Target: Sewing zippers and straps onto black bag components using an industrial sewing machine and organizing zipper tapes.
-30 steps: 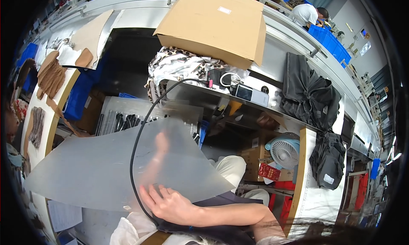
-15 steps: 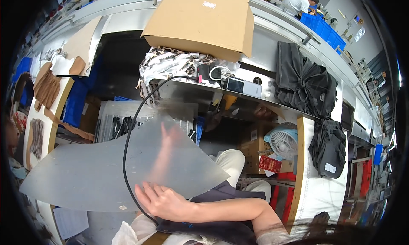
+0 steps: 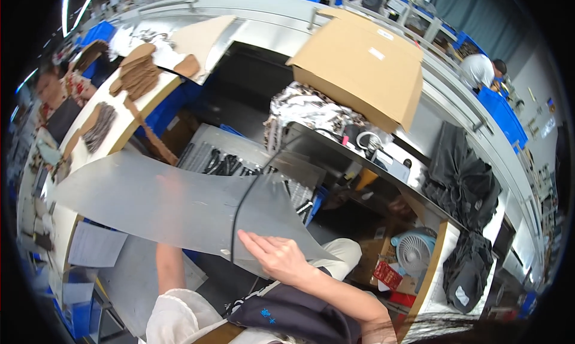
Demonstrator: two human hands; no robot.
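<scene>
A large, bendy translucent plastic sheet (image 3: 206, 203) spans the space above my lap, tilted and curved. My right hand (image 3: 278, 255) is at its near edge, fingers together over the top and the thumb out of sight, apparently gripping it. Beneath the sheet, my left hand (image 3: 171, 191) shows only as a blurred shape through the plastic, so its fingers cannot be read. A black cable (image 3: 241, 203) hangs across the sheet beside my right fingertips.
Ahead stands a cardboard box (image 3: 359, 62) beside leopard-print fabric (image 3: 305, 110). Brown pieces (image 3: 139, 74) lie on the left table. Black fabric (image 3: 458, 176) hangs over the right bench, near a small fan (image 3: 414, 252). A drawer of black strips (image 3: 224, 163) lies beyond the sheet.
My left hand has shifted left under the sheet, its forearm now showing below the near edge. The sheet bends differently. The view has turned, moving the surroundings rightward in the picture.
</scene>
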